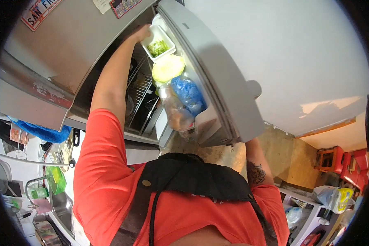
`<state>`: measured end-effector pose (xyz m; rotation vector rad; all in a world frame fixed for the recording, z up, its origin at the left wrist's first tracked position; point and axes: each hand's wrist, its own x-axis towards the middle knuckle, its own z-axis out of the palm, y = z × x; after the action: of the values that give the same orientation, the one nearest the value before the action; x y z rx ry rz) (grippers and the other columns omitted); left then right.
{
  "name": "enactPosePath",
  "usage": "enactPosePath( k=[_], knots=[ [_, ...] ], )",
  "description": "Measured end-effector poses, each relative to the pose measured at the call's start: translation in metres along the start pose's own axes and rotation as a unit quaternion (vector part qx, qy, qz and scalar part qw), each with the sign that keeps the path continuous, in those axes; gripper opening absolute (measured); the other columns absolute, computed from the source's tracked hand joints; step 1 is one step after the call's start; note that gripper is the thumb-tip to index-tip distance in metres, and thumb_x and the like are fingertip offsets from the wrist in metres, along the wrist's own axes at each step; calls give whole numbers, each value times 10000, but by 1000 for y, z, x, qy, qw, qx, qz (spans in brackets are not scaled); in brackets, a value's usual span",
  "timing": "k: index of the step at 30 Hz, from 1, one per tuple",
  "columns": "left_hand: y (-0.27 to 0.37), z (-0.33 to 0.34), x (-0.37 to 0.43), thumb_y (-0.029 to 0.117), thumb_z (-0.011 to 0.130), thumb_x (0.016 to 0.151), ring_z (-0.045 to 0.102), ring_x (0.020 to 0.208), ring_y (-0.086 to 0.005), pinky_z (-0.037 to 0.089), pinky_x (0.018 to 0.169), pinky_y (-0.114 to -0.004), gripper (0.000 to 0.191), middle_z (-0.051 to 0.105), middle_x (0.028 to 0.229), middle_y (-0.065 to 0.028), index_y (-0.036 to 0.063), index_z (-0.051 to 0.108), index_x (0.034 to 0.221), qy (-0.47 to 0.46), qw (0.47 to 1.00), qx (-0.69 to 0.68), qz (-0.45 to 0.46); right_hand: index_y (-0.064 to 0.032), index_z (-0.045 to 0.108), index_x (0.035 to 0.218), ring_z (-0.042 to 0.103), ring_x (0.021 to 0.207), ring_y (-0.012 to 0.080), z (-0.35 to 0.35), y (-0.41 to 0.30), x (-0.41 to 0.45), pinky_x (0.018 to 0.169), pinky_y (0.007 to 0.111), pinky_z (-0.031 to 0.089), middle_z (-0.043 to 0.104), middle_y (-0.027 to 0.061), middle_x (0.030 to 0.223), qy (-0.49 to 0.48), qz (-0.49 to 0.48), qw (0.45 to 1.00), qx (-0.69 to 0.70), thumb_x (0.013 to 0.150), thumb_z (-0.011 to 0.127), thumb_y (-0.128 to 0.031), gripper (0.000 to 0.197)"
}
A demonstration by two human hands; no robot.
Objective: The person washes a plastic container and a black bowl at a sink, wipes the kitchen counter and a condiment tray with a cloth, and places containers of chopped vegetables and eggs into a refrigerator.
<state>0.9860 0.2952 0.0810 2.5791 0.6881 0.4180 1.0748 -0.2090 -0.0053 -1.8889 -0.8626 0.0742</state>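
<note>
My left hand (143,33) grips the rim of a white container (172,50) at the open refrigerator, with thin green strips (158,47) inside it. Its fingertips are partly hidden. Beside the container, in the door's inner side, sit a cut pale-green cabbage (168,69), a blue plastic bag (189,93) and a clear plastic bag (178,115) with brownish contents. My right hand is out of view behind the lower edge of the grey refrigerator door (224,67); only the tattooed forearm shows.
Wire shelves (141,90) hold dark items inside the refrigerator. At left are a blue cloth (43,130), a green container (56,180) and a sink (61,207). Red stools (333,160) and a low shelf unit (304,200) with bags stand at right.
</note>
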Motion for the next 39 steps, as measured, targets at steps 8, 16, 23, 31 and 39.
enactPosePath(
  k=[8,16,23,31,39],
  knots=[
    [11,7,-31,398,633,704,509,989,-259,394,839,-360,669,532,1070,-166,-11,412,1185,145,958,-237,-65,-45,560,824,583,760,332,15,-8,-15,644,362,455,607,152,760,-40,28,999,-7,668,636,-236,258],
    [57,37,-96,515,602,695,494,992,-225,374,864,-298,757,516,1085,-165,-26,411,1190,127,942,-302,-77,-41,561,873,587,768,319,21,-35,-24,668,359,462,609,149,803,-110,44,993,-21,631,662,-229,322],
    [53,18,-113,575,543,701,296,1216,-286,247,988,-310,933,293,1311,-215,-32,178,1309,86,956,-192,-206,-60,559,919,591,803,288,45,-53,-38,694,338,460,609,132,835,-198,-4,979,45,629,666,-173,330],
    [84,-6,-251,503,381,843,212,1262,-242,154,1024,-302,720,239,1355,-168,-34,226,1297,211,919,-291,-163,-63,537,916,581,780,271,76,-65,-41,697,317,449,602,104,819,-306,-65,948,52,654,660,-212,325],
    [126,-27,-470,167,459,874,552,889,-144,419,767,-262,229,603,917,-85,-5,549,995,325,838,-395,-192,-22,539,811,572,675,169,118,-97,-45,647,277,445,598,87,732,-430,-40,898,89,658,691,-220,293]
  ],
)
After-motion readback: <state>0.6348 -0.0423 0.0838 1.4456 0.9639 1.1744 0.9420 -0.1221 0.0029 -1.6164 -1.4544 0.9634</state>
